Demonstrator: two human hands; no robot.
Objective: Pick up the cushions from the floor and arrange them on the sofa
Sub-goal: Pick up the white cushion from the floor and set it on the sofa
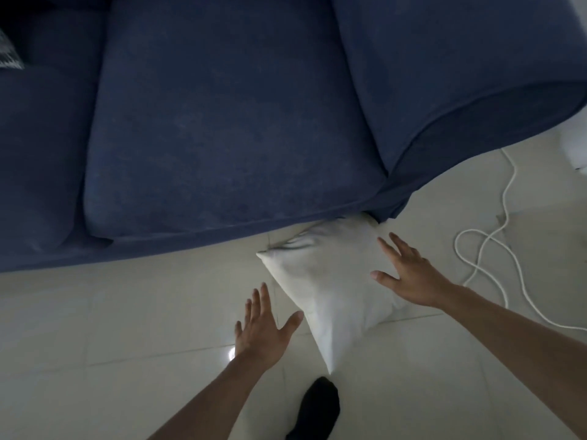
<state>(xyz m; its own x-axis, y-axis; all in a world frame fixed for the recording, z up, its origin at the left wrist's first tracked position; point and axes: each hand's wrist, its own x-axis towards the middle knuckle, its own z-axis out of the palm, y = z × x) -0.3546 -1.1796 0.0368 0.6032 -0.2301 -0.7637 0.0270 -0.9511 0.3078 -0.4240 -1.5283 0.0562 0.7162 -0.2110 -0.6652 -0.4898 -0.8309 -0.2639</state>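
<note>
A white cushion (327, 281) lies on the pale tiled floor, leaning against the front of the dark blue sofa (222, 122) near its right armrest. My left hand (263, 325) hovers just left of the cushion's lower edge, fingers spread, holding nothing. Over the cushion's right side is my right hand (409, 274), also spread open; I cannot tell whether it touches the fabric. A patterned grey cushion (8, 55) shows at the far left edge on the sofa.
A white cable (495, 246) loops across the floor to the right of the cushion. A foot in a black sock (317, 408) stands just below the cushion's bottom corner. The sofa's right armrest (460, 74) overhangs the floor.
</note>
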